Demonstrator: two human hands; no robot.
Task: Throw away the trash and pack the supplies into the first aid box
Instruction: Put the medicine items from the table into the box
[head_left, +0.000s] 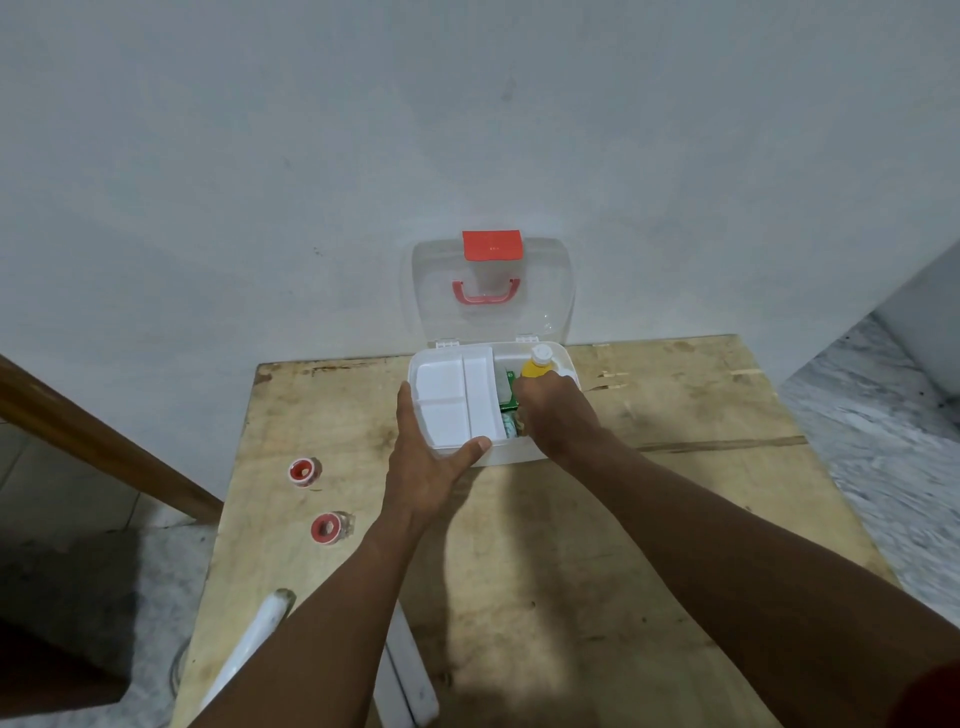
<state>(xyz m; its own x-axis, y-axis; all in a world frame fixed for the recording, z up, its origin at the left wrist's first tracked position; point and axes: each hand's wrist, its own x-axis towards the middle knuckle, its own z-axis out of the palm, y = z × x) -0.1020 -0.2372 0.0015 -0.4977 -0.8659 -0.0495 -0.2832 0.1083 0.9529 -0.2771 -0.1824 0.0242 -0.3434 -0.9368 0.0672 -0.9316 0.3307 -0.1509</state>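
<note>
The open box (524, 452) is set at the worktop's (519, 545) 12 o'clock edge. Its tray (457, 400) is gripped by the left hand (431, 462); a yellow bottle (537, 364) is clasped by the right hand (556, 410) inside. Two tape rolls (305, 472) are seen at 9 o'clock.

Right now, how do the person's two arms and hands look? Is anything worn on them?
Both forearms are bare from the bottom edge of the view up to the wrists; no sleeve covers them. The left hand and the right hand show no glove, ring, watch or bracelet. Only at the bottom right corner a small dark red patch shows, perhaps cloth, but it is too cut off to tell.
</note>
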